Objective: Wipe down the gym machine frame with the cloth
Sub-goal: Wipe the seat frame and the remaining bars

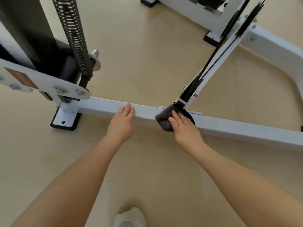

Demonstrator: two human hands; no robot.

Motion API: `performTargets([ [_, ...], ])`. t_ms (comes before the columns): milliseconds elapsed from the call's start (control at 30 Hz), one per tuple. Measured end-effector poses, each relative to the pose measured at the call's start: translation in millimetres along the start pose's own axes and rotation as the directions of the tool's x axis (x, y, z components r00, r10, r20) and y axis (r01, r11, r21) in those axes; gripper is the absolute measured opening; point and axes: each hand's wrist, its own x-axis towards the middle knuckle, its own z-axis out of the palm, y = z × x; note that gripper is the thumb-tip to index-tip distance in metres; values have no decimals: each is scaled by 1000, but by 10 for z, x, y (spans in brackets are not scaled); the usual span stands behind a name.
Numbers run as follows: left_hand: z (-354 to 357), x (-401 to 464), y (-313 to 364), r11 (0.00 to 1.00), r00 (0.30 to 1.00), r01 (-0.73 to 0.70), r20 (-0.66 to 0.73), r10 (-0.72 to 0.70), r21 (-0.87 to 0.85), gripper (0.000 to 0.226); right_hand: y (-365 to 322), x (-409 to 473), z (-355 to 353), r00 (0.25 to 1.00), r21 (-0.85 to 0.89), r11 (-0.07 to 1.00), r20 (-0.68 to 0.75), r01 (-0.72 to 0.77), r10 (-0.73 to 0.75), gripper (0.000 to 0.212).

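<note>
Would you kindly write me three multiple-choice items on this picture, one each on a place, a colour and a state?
1. Where is the cloth?
A. on the low white bar
B. on the floor
C. on the spring

2. What colour is the cloth?
A. yellow
B. dark grey
C. red

3. How is the left hand?
A. curled round the cloth
B. a fist
C. flat, fingers straight

Answers: 1 A, the right hand presses it onto the bar beside the slanted post; 2 B, it looks charcoal against the white paint; 3 C, its straight fingers rest on the bar.
</note>
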Motion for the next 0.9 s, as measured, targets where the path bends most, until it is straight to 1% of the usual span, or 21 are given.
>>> performTargets([
  [100, 2, 6, -119, 998, 998, 60, -39, -59, 25, 72, -270, 190, 32, 1000, 21, 1000, -14, 17, -16, 57],
  [167, 28, 6, -188, 991, 986, 135, -94, -137, -19, 73, -502, 369, 46, 999, 14, 999, -12, 52, -52, 60],
  [233, 35, 27, -282, 978, 970, 192, -136, -201, -77, 69, -769, 579, 42, 996, 46, 995, -8, 90, -90, 64],
  [300, 13, 63, -406, 981, 968, 189, -158, -195, -54, 65, -1041, 826, 20, 992, 106, 987, 13, 121, -123, 63],
  [367, -7, 89, -546, 988, 969, 156, -192, -155, -13, 61, -1277, 1068, -9, 989, 164, 977, 45, 133, -143, 58],
  [433, -35, 79, -650, 988, 964, 154, -216, -155, -21, 60, -1436, 1285, -43, 989, 190, 973, 45, 129, -140, 53],
  [533, -95, 56, -800, 992, 973, 127, -190, -130, -28, 67, -1619, 1521, -95, 988, 179, 973, 2, 149, -152, 47],
  [600, -124, 75, -880, 992, 975, 106, -187, -117, -68, 67, -1719, 1634, -152, 977, 233, 955, 63, 184, -204, 46],
  [667, -138, 100, -895, 988, 977, 112, -171, -130, -110, 64, -1721, 1678, -165, 968, 267, 944, 103, 194, -228, 47],
  [767, -108, 102, -862, 980, 977, 155, -128, -171, -124, 71, -1431, 1528, -147, 976, 245, 953, 79, 178, -203, 49],
  [833, -72, 95, -871, 978, 973, 169, -134, -185, -124, 71, -1106, 1332, -122, 989, 199, 971, 46, 132, -144, 47],
  [900, -65, 87, -898, 976, 973, 139, -158, -166, -169, 74, -834, 1184, -128, 998, 159, 986, 31, 56, -61, 42],
])
